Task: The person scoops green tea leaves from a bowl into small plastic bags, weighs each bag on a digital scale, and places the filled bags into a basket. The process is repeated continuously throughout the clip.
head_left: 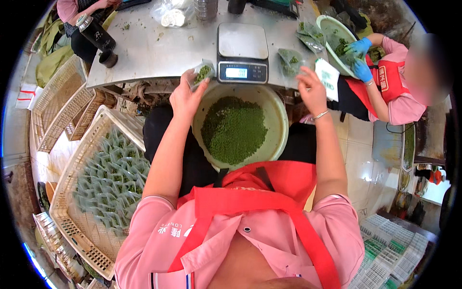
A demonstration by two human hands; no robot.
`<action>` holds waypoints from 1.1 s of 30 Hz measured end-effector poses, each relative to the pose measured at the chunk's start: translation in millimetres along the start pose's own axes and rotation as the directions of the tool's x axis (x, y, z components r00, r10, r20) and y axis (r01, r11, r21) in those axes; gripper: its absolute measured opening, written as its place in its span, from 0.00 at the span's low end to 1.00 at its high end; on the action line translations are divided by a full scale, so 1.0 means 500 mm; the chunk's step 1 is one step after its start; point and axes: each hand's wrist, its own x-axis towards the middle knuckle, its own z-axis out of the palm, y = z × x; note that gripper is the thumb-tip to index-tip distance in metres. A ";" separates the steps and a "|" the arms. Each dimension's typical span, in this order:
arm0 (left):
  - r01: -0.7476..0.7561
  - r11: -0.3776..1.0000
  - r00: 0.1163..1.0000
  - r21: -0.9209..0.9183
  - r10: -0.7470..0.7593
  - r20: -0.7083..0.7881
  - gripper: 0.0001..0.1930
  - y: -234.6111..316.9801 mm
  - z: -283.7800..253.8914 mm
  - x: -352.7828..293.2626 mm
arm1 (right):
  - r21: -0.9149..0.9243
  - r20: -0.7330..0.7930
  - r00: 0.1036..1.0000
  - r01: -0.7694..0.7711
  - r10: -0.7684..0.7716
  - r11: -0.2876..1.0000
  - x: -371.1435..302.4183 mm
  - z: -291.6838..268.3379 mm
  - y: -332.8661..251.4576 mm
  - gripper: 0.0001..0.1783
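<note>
The left hand (189, 94) grips a small clear plastic bag (204, 72) between thumb and fingers, a clump of green granules visible inside it. This bag is held upright at the near edge of the metal table (159, 53), just left of the digital scale (242, 43), whose display is lit. The right hand (313, 91) has its fingers curled beside a second clear bag (290, 62), right of the scale, which also contains green granules; I cannot tell whether the fingertips pinch it or only lie next to it.

Below the scale, between the person's legs, sits a pale green basin (278, 127) with a broad heap of small green granules (233, 130) covering much of its bottom. To the person's left, a cream plastic crate (79, 241) is filled with rows of clear packets (113, 178), tightly packed, green showing in them. Other slatted crates (60, 108) stand beyond it.

At the right end of the table, a co-worker's blue-gloved hands (358, 48) are in another pale basin (323, 23), among green pieces. Near that basin lie more filled bags (310, 34). Along the far edge are a clear bag of white round objects (173, 17) and a transparent plastic jar (206, 9).
</note>
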 end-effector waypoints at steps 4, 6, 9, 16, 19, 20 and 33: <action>0.018 1.000 1.000 -0.024 -0.018 0.006 0.31 -0.003 -0.002 -0.006 | -0.001 -0.183 0.977 -0.113 0.111 0.994 0.035 -0.028 -0.048 0.14; 0.042 0.999 0.999 -0.029 -0.041 0.032 0.29 -0.003 -0.005 -0.007 | -0.160 -0.251 0.967 -0.001 -0.040 0.987 0.067 -0.013 -0.040 0.17; 0.051 0.999 0.996 0.004 -0.051 0.073 0.31 0.008 -0.016 -0.015 | -0.236 -0.173 0.978 0.071 -0.114 0.969 0.127 0.051 0.032 0.19; 0.013 0.996 0.999 -0.084 -0.010 0.042 0.31 -0.026 0.000 -0.024 | 0.048 -0.006 0.937 -0.348 0.348 0.936 0.199 0.058 0.004 0.14; 0.028 0.983 0.999 -0.181 -0.031 -0.014 0.29 -0.044 -0.007 -0.025 | 0.245 -0.183 0.972 -0.104 0.151 0.964 0.168 0.109 -0.100 0.15; 0.048 0.964 0.999 -0.261 -0.051 -0.004 0.29 -0.050 -0.009 -0.023 | 0.293 -0.264 0.964 0.043 0.037 0.955 0.155 0.129 -0.117 0.16; 0.122 0.980 0.653 -0.155 -0.197 -0.731 0.25 -0.304 -0.548 -0.338 | 0.519 0.155 0.987 -0.115 0.039 0.847 -0.125 0.226 -0.162 0.14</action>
